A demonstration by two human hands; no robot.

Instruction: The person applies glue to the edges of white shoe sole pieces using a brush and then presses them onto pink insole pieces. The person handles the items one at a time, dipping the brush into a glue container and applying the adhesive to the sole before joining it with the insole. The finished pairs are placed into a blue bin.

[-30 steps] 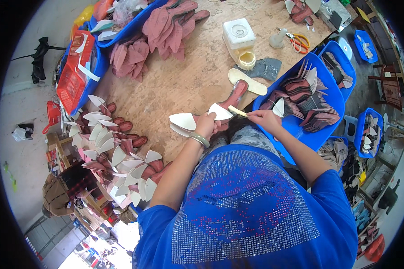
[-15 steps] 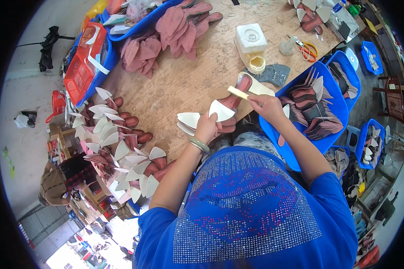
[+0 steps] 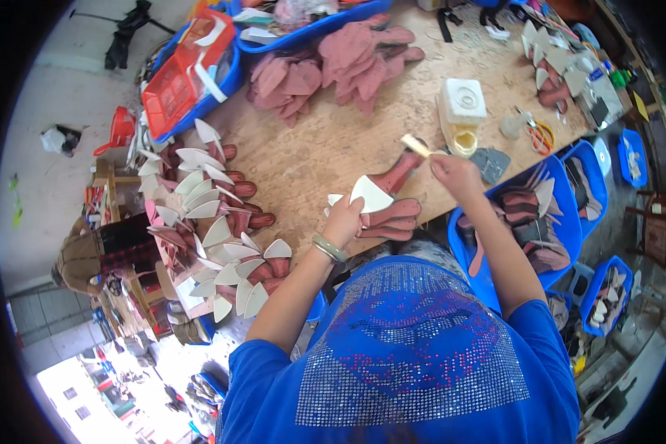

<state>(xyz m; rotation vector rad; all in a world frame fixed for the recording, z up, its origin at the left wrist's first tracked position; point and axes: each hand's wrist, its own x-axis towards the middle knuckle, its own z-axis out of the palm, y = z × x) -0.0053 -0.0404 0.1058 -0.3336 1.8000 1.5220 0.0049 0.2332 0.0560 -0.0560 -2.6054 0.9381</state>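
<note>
In the head view, a white pointed piece [image 3: 371, 195] is held up in the left hand [image 3: 344, 220], with the fingers closed around its lower edge, just above a small pile of pink shoe pieces [image 3: 389, 214] at the near edge of the table. A small brush [image 3: 416, 146] with a pale handle is gripped in the right hand [image 3: 456, 172], and its tip is held close to the open glue pot [image 3: 464, 140] that sits in front of a white plastic jug [image 3: 462, 105]. It looks as if the brush is being loaded with glue, so the step in hand seems to be the gluing of the white piece. For the next move, the brush would need to be brought back over the white piece, and the piece would need to be kept steady and tilted toward the brush. The table [image 3: 325, 148] is made of pale chipboard. More pink pieces [image 3: 333, 63] are heaped at its far side. Scissors with orange handles [image 3: 538, 134] lie near the jug. Finished pieces with white tips [image 3: 214, 222] are fanned out on a rack at the left. Blue bins [image 3: 562, 214] full of parts are set at the right, and a red crate [image 3: 181, 81] is seen at the far left. A grey floor is seen beyond.
</note>
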